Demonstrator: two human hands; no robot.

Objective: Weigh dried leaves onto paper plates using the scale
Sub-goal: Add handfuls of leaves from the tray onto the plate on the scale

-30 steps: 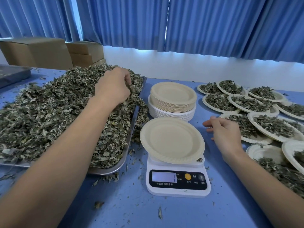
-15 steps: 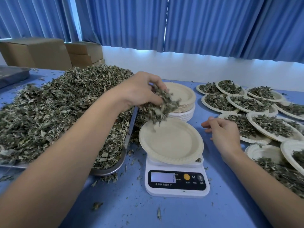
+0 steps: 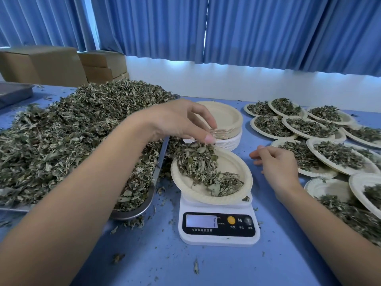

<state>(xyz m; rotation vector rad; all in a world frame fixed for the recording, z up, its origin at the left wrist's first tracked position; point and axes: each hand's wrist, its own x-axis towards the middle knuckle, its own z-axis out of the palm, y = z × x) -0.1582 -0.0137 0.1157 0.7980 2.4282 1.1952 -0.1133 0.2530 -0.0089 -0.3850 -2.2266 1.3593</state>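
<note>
Left hand (image 3: 177, 120) released, fingers loose just above leaves (image 3: 195, 159) heaped on paper plate (image 3: 233, 164) atop scale (image 3: 218, 238), near centre. Right hand (image 3: 276, 164) relaxed, empty, right of scale. Tray (image 3: 134, 213) of leaves left; filled plates (image 3: 317, 173) right.

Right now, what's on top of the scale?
A paper plate sits on the scale, holding a loose heap of dried leaves, with the left hand just above it. The plate covers the weighing platform, so that is hidden.
</note>
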